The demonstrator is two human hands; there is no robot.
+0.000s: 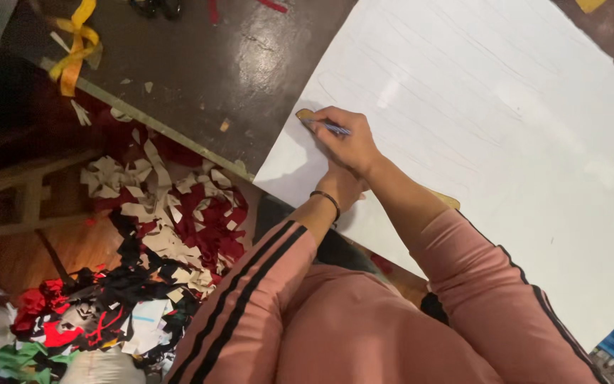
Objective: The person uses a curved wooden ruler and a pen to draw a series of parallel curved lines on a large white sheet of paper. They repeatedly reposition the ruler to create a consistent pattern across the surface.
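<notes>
Head view looks straight down on our two arms in pink sleeves with black stripes, crossing over a large white sheet of smooth material [506, 135] spread on a dark, scuffed worktable [207, 71]. Our right hand [346, 142] is closed in a writing grip around a thin blue pen [332, 129], whose tip meets the sheet near its left edge. Just beside the tip a small tan template piece [305, 114] lies flat on the sheet; faint drawn curves run across the white surface above and to the right of it.

Our left hand [342, 186] sits under the right wrist, resting on the sheet's near edge, with a dark band on its wrist. Most of that hand is hidden by the right forearm, so we cannot tell whether its fingers are spread or curled, or whether they hold anything.

Left of the table, on the floor, we see a heap of cut scraps in white, red and black [158, 235], with green cloth at the lower corner. A twisted yellow ribbon [72, 46] lies at the table's far left edge.
</notes>
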